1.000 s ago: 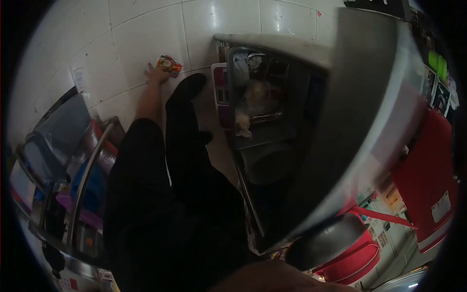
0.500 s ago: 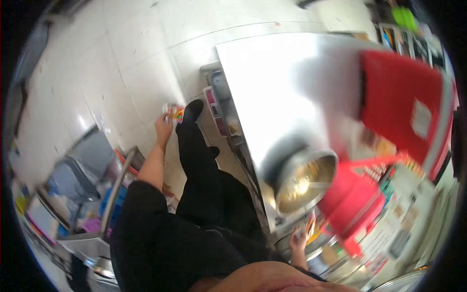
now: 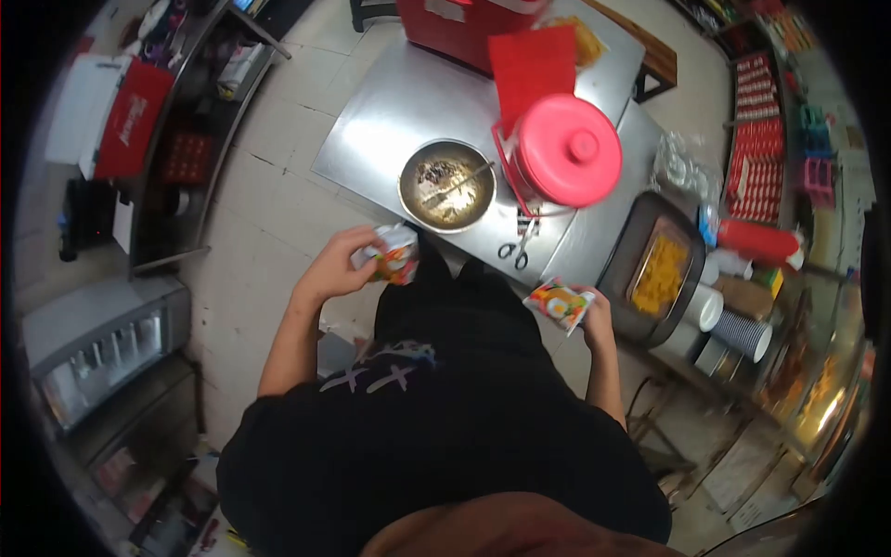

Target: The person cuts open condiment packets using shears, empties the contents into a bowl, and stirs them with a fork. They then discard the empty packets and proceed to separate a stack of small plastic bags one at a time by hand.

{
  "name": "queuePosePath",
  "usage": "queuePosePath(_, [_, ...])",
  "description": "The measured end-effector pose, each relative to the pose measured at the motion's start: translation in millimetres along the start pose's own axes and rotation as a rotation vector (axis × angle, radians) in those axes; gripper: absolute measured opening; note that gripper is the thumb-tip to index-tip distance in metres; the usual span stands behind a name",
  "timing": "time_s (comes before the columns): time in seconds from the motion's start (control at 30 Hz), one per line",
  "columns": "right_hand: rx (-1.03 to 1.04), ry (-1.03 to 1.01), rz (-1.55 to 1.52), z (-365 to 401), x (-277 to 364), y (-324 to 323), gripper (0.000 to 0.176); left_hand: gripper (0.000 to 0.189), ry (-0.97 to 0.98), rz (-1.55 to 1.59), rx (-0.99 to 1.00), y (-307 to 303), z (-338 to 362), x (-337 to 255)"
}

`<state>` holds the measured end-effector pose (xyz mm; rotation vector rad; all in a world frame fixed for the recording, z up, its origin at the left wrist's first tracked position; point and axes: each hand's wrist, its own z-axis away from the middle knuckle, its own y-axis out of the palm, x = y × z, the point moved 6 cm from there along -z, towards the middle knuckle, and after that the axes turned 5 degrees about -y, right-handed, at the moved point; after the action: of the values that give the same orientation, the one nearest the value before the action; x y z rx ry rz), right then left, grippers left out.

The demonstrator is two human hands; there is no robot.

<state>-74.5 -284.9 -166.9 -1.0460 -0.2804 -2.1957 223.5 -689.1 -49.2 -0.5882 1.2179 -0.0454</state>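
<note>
My left hand (image 3: pixel 340 265) is closed on a small printed food packet (image 3: pixel 396 255), held just short of the table edge. A similar packet (image 3: pixel 561 304) with a picture of food on it is gripped in my right hand (image 3: pixel 597 320), to the right of my body. Between and beyond the hands, a metal bowl (image 3: pixel 408 182) stands on the steel table (image 3: pixel 371 125). It contains a dark and yellowish mixture, with a spoon-like utensil (image 3: pixel 461 183) leaning in it. Scissors (image 3: pixel 515 254) lie near the table's front edge, apart from both hands.
A pink lidded bucket (image 3: pixel 557 153) stands right of the bowl, with a red cooler (image 3: pixel 455 32) behind. A black tray (image 3: pixel 615 269) of yellow food pieces sits at right, near stacked cups (image 3: pixel 742 332). Metal shelving (image 3: pixel 200 139) and a glass-fronted oven (image 3: pixel 111 348) stand at left.
My view has swung round so the table now lies straight ahead. My left hand with its packet has come up to the table edge; the right packet now shows fully.
</note>
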Motion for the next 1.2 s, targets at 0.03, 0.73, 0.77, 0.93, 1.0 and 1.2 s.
queuePosePath(0.03, [0.186, -0.129, 0.036, 14.7, 1.3, 15.2, 0.026, 0.031, 0.001, -0.023, 0.033, -0.1, -13.6, -32.3])
queuePosePath(0.73, [-0.452, -0.989, -0.315, 206.6, 216.0, -12.8, 0.006, 0.034, 0.849, -0.553, 0.55, 162.4, -87.8, -295.5])
queuePosePath(0.77, [-0.349, -1.008, -0.072, 204.7, 224.4, -5.5, 0.005, 0.035, 0.858, -0.517, 0.561, 163.2, -87.2, -298.6])
queuePosePath(0.93, [-0.276, -0.862, 0.21, 197.1, 228.5, 8.3, 0.005, 0.037, 0.917, -0.49, 0.558, 160.8, -84.2, -296.9])
queuePosePath(1.0, [-0.299, -0.873, 0.178, 195.2, 229.5, 10.1, 0.006, 0.038, 0.901, -0.469, 0.551, 157.9, -84.8, -290.8])
queuePosePath(1.2, [-0.318, -0.705, 0.304, 185.6, 246.0, 32.6, 0.016, 0.04, 0.823, -0.42, 0.544, 128.8, -90.0, -283.4])
